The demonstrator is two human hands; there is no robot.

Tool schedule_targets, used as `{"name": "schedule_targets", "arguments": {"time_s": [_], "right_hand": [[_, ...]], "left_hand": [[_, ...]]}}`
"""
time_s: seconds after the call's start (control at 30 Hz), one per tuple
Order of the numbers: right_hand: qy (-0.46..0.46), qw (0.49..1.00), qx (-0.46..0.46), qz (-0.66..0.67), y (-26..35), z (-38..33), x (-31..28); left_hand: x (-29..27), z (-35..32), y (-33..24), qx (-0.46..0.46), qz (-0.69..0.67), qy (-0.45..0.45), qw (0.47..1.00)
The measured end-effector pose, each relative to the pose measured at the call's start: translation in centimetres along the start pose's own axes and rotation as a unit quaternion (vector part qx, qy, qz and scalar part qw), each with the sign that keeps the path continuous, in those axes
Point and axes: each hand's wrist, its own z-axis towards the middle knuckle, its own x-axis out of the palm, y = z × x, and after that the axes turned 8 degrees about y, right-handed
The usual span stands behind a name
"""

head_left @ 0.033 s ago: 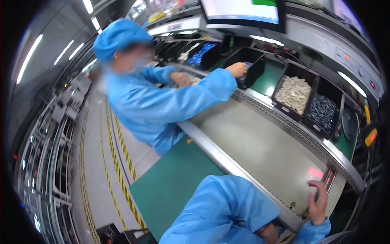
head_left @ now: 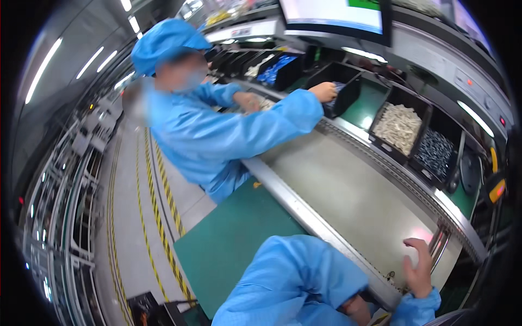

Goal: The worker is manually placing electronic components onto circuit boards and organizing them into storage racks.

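My right hand [head_left: 418,269] is raised over the near end of the grey conveyor belt [head_left: 348,195], fingers apart and holding nothing. A small pinkish glow [head_left: 425,237] lies on the belt just beyond its fingertips. My left arm, in a blue sleeve [head_left: 293,282], crosses the lower middle of the picture. Only a bit of skin of my left hand [head_left: 356,308] shows beneath that sleeve, and its fingers are hidden.
A co-worker in a blue coat and cap [head_left: 217,130] stands at the belt's left, one hand [head_left: 326,91] reaching into a black bin [head_left: 348,95]. Further bins hold white parts [head_left: 399,127] and dark parts [head_left: 435,152]. A green mat [head_left: 234,239] and a yellow-striped floor [head_left: 147,228] lie to the left.
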Motion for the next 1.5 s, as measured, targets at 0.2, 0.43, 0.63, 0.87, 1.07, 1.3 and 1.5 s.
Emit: {"name": "schedule_targets", "arguments": {"time_s": [0.2, 0.43, 0.63, 0.87, 1.07, 1.3, 1.5], "right_hand": [[0.267, 0.943, -0.193, -0.056, 4.0, 8.4, 10.5], [0.136, 0.88, -0.209, -0.405, 6.2, 12.1, 21.0], [0.121, 0.892, -0.195, -0.391, 4.4, 11.2, 20.9], [0.092, 0.874, -0.184, -0.441, 4.6, 11.6, 21.8], [0.07, 0.847, -0.164, -0.501, 6.8, 14.0, 26.0], [0.123, 0.875, -0.193, -0.426, 6.4, 14.2, 25.5], [0.098, 0.865, -0.214, -0.443, 3.8, 15.3, 24.9]], "left_hand": [[-0.2, -4.9, -8.8, -0.196, -0.042, -0.266, 0.943], [10.6, -16.8, -24.6, -0.412, 0.073, -0.824, 0.381], [40.5, -27.6, -37.8, -0.681, 0.323, -0.576, -0.316], [53.6, -23.6, -41.3, -0.759, 0.237, -0.291, -0.533], [57.4, -18.0, -44.8, -0.779, 0.097, -0.284, -0.55], [64.2, -10.9, -49.6, -0.878, 0.064, -0.275, -0.387], [67.1, -5.5, -54.0, -0.842, -0.04, -0.251, -0.475]]}}
